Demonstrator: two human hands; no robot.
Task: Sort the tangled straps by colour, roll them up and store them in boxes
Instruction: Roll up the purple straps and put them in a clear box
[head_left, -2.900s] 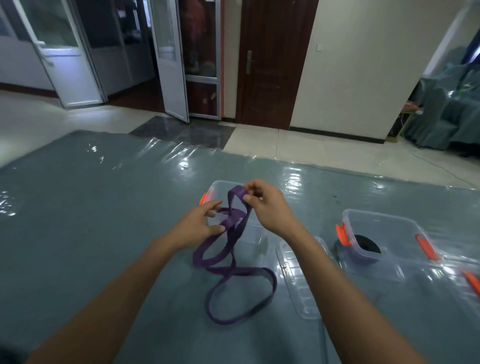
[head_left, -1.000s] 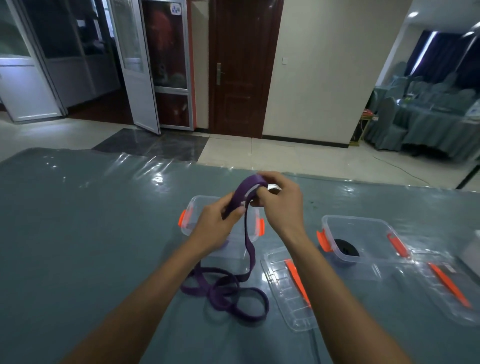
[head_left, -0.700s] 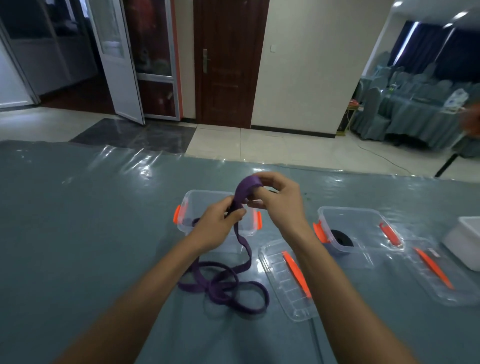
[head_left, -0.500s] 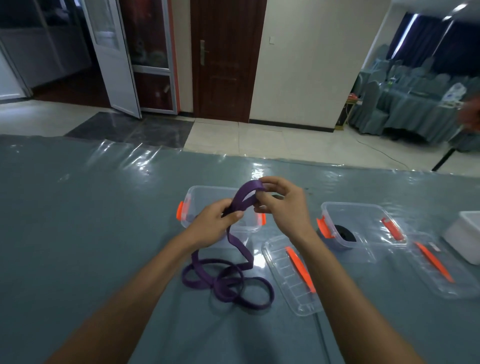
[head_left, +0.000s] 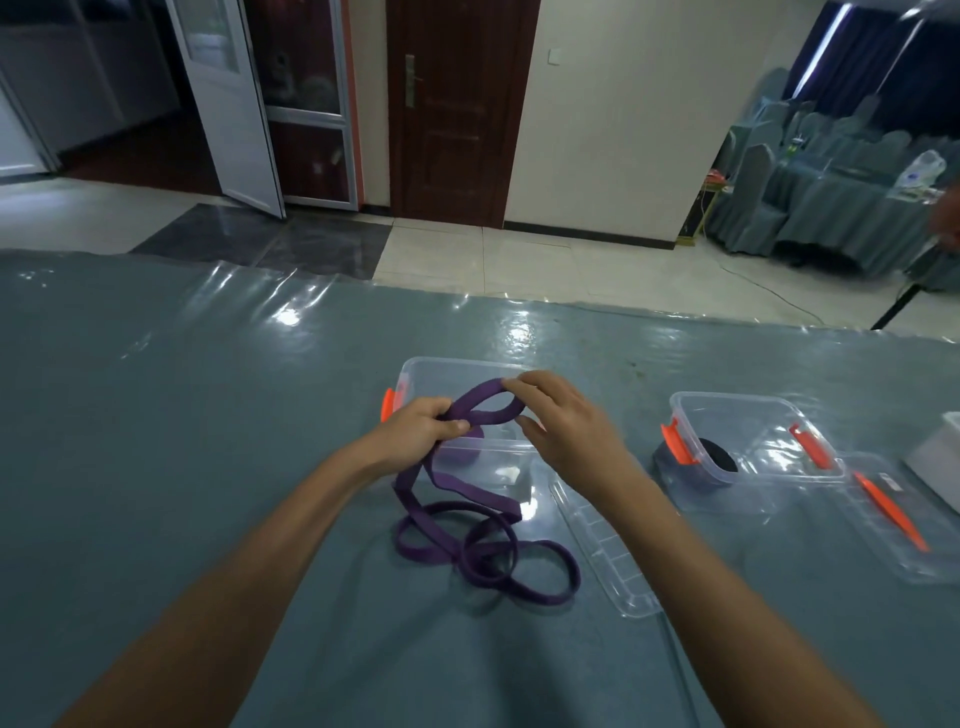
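A long purple strap (head_left: 483, 551) lies in loose loops on the grey-blue table, and its upper end rises into both hands. My left hand (head_left: 421, 431) pinches the strap at the left. My right hand (head_left: 566, 431) holds the top of a small loop with thumb and fingers. The loop hangs over a clear box (head_left: 447, 374) with orange latches. A second clear box (head_left: 748, 441) to the right holds a rolled black strap (head_left: 717, 462).
A clear lid (head_left: 602, 545) lies right of the purple loops. Another lid with an orange latch (head_left: 893, 514) lies beyond the second box. A white box (head_left: 940, 457) sits at the right edge. The table's far edge (head_left: 467, 296) runs across the view.
The hands have come lower, closer to the clear box. The loop between them has widened and my right fingers have spread. More strap lies coiled on the table than 2.9 s ago.
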